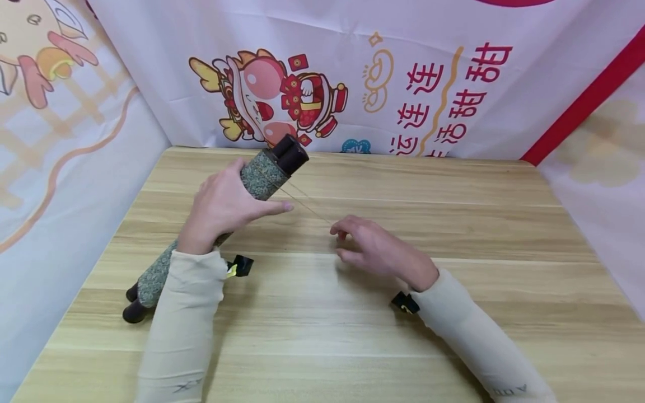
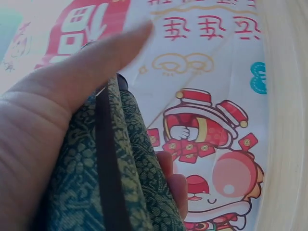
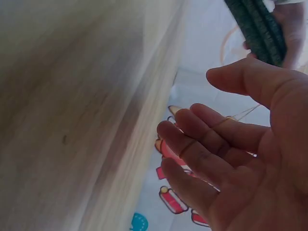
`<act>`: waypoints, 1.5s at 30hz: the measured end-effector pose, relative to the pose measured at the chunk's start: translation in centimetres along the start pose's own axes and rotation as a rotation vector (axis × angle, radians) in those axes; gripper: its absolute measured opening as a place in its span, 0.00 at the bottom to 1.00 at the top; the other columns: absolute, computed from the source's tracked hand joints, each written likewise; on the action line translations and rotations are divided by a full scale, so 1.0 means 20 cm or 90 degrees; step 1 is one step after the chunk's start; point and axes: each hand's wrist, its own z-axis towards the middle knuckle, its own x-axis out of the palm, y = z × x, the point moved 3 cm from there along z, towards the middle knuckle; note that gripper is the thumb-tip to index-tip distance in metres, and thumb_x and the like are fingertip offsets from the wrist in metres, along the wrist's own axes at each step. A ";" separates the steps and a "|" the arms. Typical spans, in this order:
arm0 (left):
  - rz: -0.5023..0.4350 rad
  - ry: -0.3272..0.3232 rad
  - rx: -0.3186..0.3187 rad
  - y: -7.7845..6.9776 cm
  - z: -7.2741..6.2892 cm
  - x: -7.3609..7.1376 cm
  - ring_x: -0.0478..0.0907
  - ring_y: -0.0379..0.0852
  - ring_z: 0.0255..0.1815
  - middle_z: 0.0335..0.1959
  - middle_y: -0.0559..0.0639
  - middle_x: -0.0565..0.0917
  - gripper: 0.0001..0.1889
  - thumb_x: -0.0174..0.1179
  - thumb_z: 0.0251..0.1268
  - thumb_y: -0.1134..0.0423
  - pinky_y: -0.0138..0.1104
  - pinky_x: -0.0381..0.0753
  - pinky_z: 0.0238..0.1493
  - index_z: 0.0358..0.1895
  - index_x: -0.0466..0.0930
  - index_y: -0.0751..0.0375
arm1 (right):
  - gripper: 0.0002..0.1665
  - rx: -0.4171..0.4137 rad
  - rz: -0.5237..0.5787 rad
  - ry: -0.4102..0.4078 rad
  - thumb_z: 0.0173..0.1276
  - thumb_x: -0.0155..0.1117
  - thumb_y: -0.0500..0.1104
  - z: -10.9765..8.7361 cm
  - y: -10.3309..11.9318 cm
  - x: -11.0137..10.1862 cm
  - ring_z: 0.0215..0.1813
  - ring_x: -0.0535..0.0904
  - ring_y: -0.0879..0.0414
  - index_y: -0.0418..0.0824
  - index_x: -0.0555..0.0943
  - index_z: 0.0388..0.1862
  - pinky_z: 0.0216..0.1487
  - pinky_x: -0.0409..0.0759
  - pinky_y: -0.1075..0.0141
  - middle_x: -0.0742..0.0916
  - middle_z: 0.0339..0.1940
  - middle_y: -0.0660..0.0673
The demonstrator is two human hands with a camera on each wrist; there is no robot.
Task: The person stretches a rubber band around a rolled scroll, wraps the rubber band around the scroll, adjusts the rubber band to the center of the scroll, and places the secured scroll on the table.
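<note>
A scroll rolled from both ends into two rolls, covered in green patterned cloth [image 1: 262,174], has dark rod ends [image 1: 292,158]. My left hand [image 1: 221,198] grips its upper part, holding that end raised. The left wrist view shows the thumb [image 2: 91,67] on the near side and fingertips [image 2: 178,187] beyond the rolls. A thin tan cord [image 1: 307,208] stretches from the scroll to my right hand [image 1: 375,246]. In the right wrist view the cord [image 3: 236,117] passes over a bent finger, which hooks it. The right thumb [image 3: 236,77] stands apart from the fingers.
The wooden table [image 1: 322,336] lies beneath both arms. A printed cloth [image 1: 353,73] with a cartoon figure hangs along its back edge, and another printed cloth [image 1: 101,162] borders the left side. Small black wrist mounts [image 1: 243,265] project from the sleeves.
</note>
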 end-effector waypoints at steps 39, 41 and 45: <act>0.113 -0.082 0.116 -0.13 0.04 0.36 0.81 0.60 0.33 0.38 0.62 0.86 0.48 0.25 0.76 0.25 0.48 0.73 0.30 0.73 0.71 0.62 | 0.13 -0.040 -0.231 -0.262 0.76 0.55 0.37 -0.18 0.21 -0.18 0.18 0.68 0.60 0.40 0.80 0.29 0.18 0.67 0.69 0.80 0.20 0.49; 0.109 -0.097 0.131 -0.15 0.02 0.35 0.80 0.59 0.30 0.33 0.60 0.84 0.44 0.26 0.78 0.29 0.46 0.71 0.27 0.70 0.73 0.62 | 0.10 0.040 -0.251 -0.304 0.78 0.58 0.39 -0.16 0.15 -0.21 0.18 0.72 0.57 0.36 0.82 0.37 0.18 0.69 0.66 0.84 0.21 0.46; 0.108 -0.091 0.167 -0.19 -0.01 0.35 0.75 0.56 0.24 0.24 0.54 0.79 0.35 0.28 0.79 0.36 0.43 0.66 0.22 0.59 0.76 0.60 | 0.42 0.088 -0.212 -0.374 0.67 0.78 0.52 -0.13 0.04 -0.28 0.31 0.89 0.52 0.39 0.73 0.75 0.24 0.79 0.61 0.92 0.48 0.42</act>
